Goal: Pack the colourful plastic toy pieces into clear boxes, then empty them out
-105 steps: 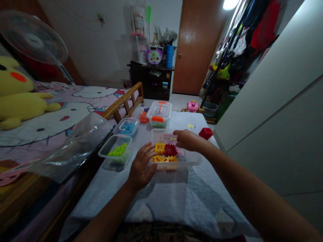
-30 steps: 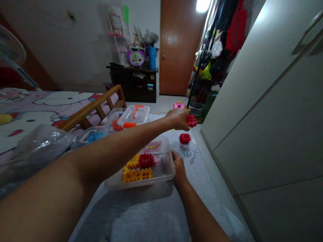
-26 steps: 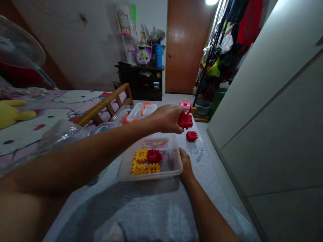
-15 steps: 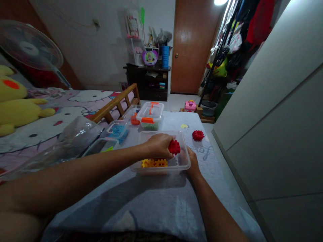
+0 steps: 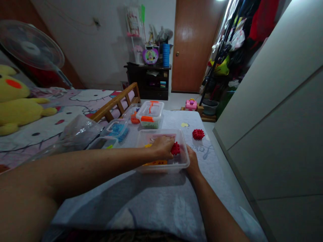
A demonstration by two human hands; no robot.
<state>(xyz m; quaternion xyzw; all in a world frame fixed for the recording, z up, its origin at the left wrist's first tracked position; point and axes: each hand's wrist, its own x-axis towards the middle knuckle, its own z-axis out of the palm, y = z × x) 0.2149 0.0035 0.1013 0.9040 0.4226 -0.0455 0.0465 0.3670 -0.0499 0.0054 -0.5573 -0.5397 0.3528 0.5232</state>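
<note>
My left hand (image 5: 164,148) reaches down inside a clear plastic bin (image 5: 161,169), its fingers closed around a red toy block cluster (image 5: 176,148) with knobbly edges. Yellow toy blocks (image 5: 157,162) lie in the bin, partly covered by my left hand and forearm. Against the bin's right wall, my right hand (image 5: 192,161) grips the side; some of its fingers are hidden behind the wall. A second red block cluster (image 5: 198,134) rests on the cloth, right of the bin.
Behind the bin stands a clear box with orange clips (image 5: 150,114). To the left are a box of blue pieces (image 5: 118,129) and another clear container (image 5: 103,143). A wooden bed rail (image 5: 117,102) runs beside them. A white cabinet (image 5: 275,127) flanks the right.
My left hand has lowered the red block cluster deeper into the bin. My right hand stays at the bin's right side. The view has shifted slightly.
</note>
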